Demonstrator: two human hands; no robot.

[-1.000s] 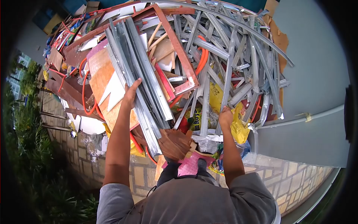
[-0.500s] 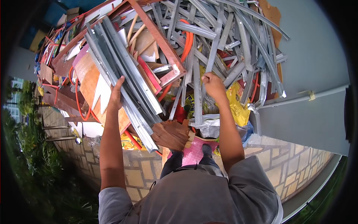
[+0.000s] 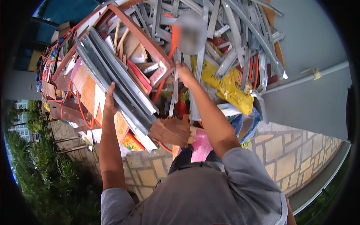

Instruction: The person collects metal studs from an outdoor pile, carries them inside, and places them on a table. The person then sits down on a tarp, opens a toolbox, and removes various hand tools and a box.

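My left hand (image 3: pixel 110 100) grips a bundle of long grey metal channels (image 3: pixel 112 71), thumb on top and the other fingers hidden underneath. The bundle slants across the left of the scrap pile, its near ends above a torn brown board (image 3: pixel 170 132). At the corner of a reddish-brown frame (image 3: pixel 144 37), my right hand (image 3: pixel 184 74) is closed on a narrow metal strip (image 3: pixel 175 92), whose ends are partly hidden among the scrap. Right of that hand, another long metal strip (image 3: pixel 200 67) stands apart from it.
More bent metal channels (image 3: pixel 234 33) lie tangled at the back right. A yellow sack (image 3: pixel 228 88), orange hose (image 3: pixel 159 92) and wood scraps surround my hands. A grey panel (image 3: pixel 311 45) borders the right, above stone paving (image 3: pixel 281 153). A round blur hides part of the pile.
My right hand has moved left from the long strip to the narrow one beside the frame corner. The yellow sack shows more fully. My left hand keeps hold of the channels.
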